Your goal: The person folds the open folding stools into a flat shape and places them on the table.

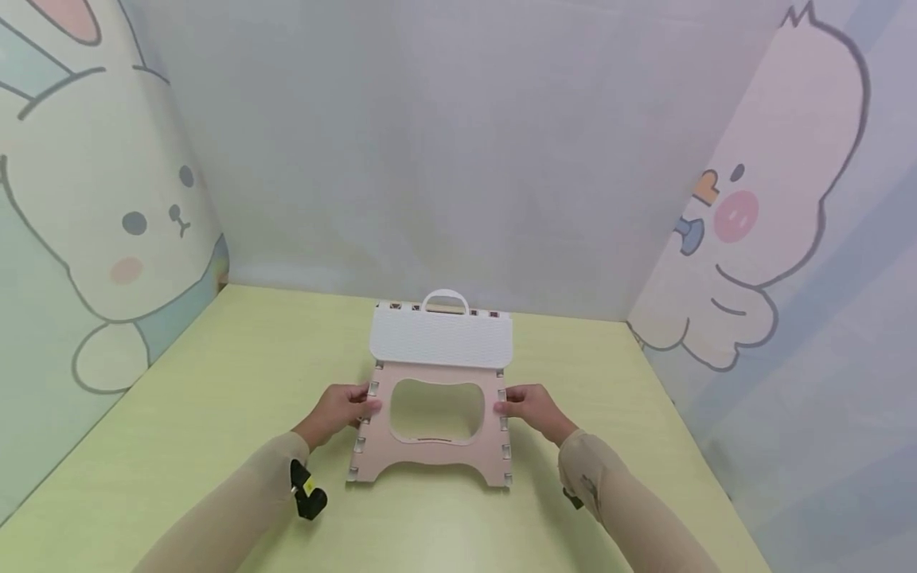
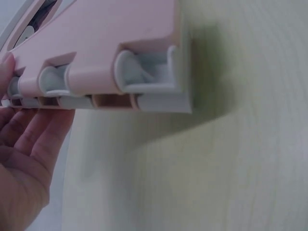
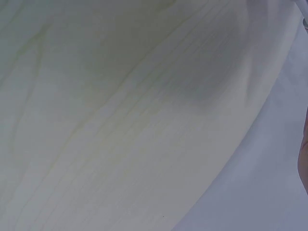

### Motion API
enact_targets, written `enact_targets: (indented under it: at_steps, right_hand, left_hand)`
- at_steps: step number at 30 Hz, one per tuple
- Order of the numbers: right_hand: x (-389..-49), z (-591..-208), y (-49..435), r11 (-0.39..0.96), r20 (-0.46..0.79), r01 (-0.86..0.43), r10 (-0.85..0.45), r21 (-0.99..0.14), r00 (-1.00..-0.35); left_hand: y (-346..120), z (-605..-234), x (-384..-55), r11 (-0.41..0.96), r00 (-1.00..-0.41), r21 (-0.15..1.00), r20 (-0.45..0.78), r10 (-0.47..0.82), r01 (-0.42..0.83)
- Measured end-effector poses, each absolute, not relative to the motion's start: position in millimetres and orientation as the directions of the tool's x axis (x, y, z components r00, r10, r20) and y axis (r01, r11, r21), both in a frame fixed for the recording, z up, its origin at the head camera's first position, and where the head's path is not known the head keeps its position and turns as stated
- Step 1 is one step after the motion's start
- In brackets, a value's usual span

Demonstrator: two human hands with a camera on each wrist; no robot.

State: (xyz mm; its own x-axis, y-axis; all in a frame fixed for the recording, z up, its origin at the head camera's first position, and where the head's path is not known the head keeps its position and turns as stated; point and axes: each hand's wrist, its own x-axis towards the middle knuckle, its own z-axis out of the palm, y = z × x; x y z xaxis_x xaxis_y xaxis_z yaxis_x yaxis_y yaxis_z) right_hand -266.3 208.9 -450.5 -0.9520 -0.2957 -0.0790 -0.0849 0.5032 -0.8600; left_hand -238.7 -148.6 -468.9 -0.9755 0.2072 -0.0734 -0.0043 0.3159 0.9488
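A pink and white folding step stool [image 1: 435,454] stands in the middle of the table, its white textured panel [image 1: 440,338] at the top and a looped handle [image 1: 446,293] above that. My left hand [image 1: 335,411] grips the pink panel's left edge, thumb on the front and fingers behind. At the opposite edge, my right hand [image 1: 539,409] holds the stool the same way. Up close in the left wrist view, hinge sockets line the stool's pink side [image 2: 96,48], with fingers [image 2: 50,132] against its back. Only a sliver of the right hand [image 3: 304,161] shows in the right wrist view.
The pale yellow wood-grain table [image 1: 236,374] spreads around the stool. A grey-white cloth wall [image 1: 430,159] rises behind it, and cartoon-printed side walls [image 1: 93,223] flank the table. A black strap piece [image 1: 310,500] hangs at the left wrist.
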Motion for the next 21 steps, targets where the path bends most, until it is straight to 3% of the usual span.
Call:
enact_targets:
  at_steps: [21]
  right_hand:
    - [-264.8,-453.1,208.7,0.502,-0.082,-0.094,-0.318,-0.86,-0.945]
  left_hand:
    - [-149.9,-473.4,-240.3,0.347,-0.976,0.938,-0.069,0.205,0.006]
